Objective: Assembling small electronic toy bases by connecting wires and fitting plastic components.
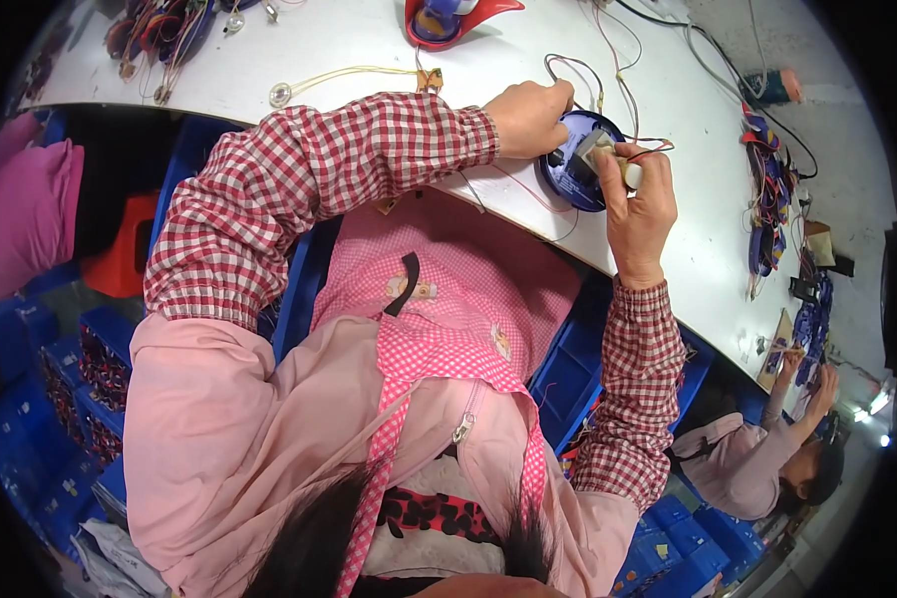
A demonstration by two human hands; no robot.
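A round blue plastic housing (580, 200) stands tilted at the front edge of the white table. My left hand (528, 120) is closed at its upper left rim, with the fingertips partly hidden. My right hand (641, 211) pinches a small motor unit, a dark grey block (590, 157) with a pale cylindrical part (631, 177), against the inside of the housing. Thin red and black wires (654, 147) run out by the right fingers. Behind the housing, more thin wires (600, 75) lie on the table.
Left of my hands a small circuit board (430, 80) has yellow wires ending in a round metal disc (280, 95). A red and blue plastic part (448, 18) stands at the back. Wired bundles (767, 199) lie at the right. Blue bins (568, 384) are under the table; a co-worker (743, 463) sits lower right.
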